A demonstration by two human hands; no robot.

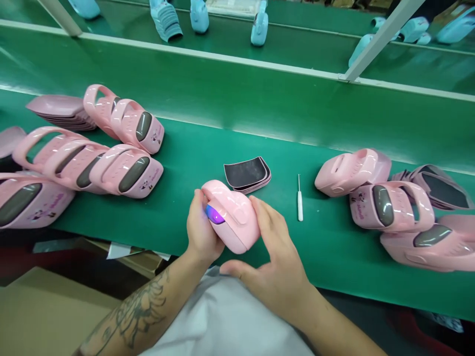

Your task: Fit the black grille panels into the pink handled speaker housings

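Observation:
A pink plastic device with a glowing purple light on its side is held between both hands at the near edge of the green belt. My left hand wraps its fingers round the device's left end. My right hand cups the right side, fingers laid along the shell and thumb stretched out below. Just beyond lies a small stack of dark curved panels. A thin white-handled pick rests on the belt to the right.
Several finished pink devices with handles crowd the left, with a stack of pink panels behind. More pink devices and dark panels sit right. Blue devices stand on the far belt, behind white rails.

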